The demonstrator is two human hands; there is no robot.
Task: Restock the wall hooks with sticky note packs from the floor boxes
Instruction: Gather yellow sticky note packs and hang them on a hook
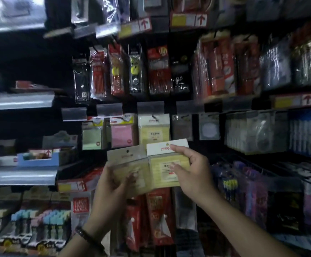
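I hold two yellow sticky note packs in front of the hook wall. My left hand (112,180) grips the darker pack (126,164) with a grey header card. My right hand (191,169) pinches the brighter pack (164,164) by its white header and right edge. Both packs are side by side, touching. Just above them a yellow pack (153,130) hangs on a wall hook, with a pink pack (122,134) and a green pack (92,135) hanging to its left.
Pen and refill packs (132,71) hang in the row above. Red packs (158,216) hang below my hands. Grey shelves (19,102) jut out on the left, one carrying a blue box (37,158). Bagged goods (258,130) fill the right side.
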